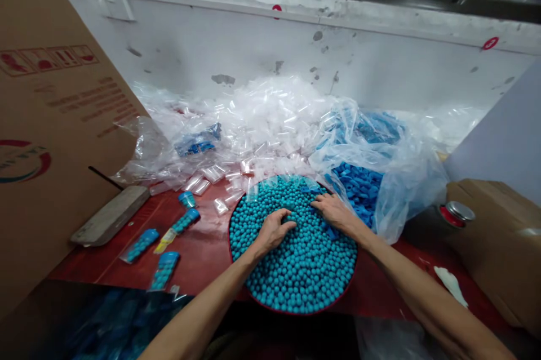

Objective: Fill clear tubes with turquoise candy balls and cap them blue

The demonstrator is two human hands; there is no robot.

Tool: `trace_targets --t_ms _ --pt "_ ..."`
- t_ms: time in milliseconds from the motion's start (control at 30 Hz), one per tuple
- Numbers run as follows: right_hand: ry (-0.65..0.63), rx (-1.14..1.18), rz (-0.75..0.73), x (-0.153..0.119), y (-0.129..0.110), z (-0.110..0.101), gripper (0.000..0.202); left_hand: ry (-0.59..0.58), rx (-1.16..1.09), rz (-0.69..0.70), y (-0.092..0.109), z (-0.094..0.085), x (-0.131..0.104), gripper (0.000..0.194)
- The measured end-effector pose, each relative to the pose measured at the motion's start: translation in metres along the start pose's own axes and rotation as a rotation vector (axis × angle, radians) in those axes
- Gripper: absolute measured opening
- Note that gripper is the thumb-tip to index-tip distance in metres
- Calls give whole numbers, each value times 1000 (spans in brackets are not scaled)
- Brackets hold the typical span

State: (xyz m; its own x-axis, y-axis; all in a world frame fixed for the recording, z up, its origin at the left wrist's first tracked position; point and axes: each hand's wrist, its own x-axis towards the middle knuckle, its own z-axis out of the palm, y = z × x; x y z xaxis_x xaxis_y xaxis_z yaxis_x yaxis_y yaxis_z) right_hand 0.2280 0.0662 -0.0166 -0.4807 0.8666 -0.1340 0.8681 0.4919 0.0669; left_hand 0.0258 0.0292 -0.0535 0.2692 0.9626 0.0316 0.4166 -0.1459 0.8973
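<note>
Both hands are down in a round red tray [235, 209] heaped with small turquoise balls [296, 270], which sits on the red table [203, 256] right in front of the person. The left hand [274, 230] has its fingers [287, 215] curled into the pile as if raking some together; the right hand [335, 211] lies flatter, fingers bent over the balls at the far edge, and I cannot tell whether either has closed on anything. The balls look light, hard and smooth, likely to roll and slip away, so scooping a cupped handful would suit better than pinching one. There are far too many to count, hundreds at least. Left of the tray lie four small filled packets [162, 270] of balls, beside a grey block [110, 215]. Behind are a drift of clear empty bags [253, 123] and one big plastic bag of blue caps [359, 182].
</note>
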Motion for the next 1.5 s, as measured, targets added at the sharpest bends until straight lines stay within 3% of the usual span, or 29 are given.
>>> trace_targets --t_ms 167,367,533,600,800,1000,1133,1367,1500 --pt "-10 -39 30 0 -13 10 20 -9 -76 -20 1 -3 0 27" --pt "40 9 103 0 -12 0 22 -23 -150 -17 2 -10 -1 28" --pt "208 493 -106 3 -39 -1 33 -79 -243 20 2 -11 -1 28" --pt "213 646 -158 1 -47 2 34 -100 -327 16 1 -12 -1 27" --pt "143 571 -83 -12 -39 -1 29 -115 -393 -99 -1 -15 -7 27" --pt "388 746 -18 -15 -59 -1 31 -124 -587 -131 9 -12 -12 39" --pt "358 769 -68 -20 -73 -1 33 -50 -693 -183 12 -9 -18 49" --pt "387 1020 -13 -21 -74 -11 28 -23 -736 -236 19 -8 -22 53" --pt "320 1140 -27 -23 -75 -13 29 -80 -777 -248 24 -10 -24 52"
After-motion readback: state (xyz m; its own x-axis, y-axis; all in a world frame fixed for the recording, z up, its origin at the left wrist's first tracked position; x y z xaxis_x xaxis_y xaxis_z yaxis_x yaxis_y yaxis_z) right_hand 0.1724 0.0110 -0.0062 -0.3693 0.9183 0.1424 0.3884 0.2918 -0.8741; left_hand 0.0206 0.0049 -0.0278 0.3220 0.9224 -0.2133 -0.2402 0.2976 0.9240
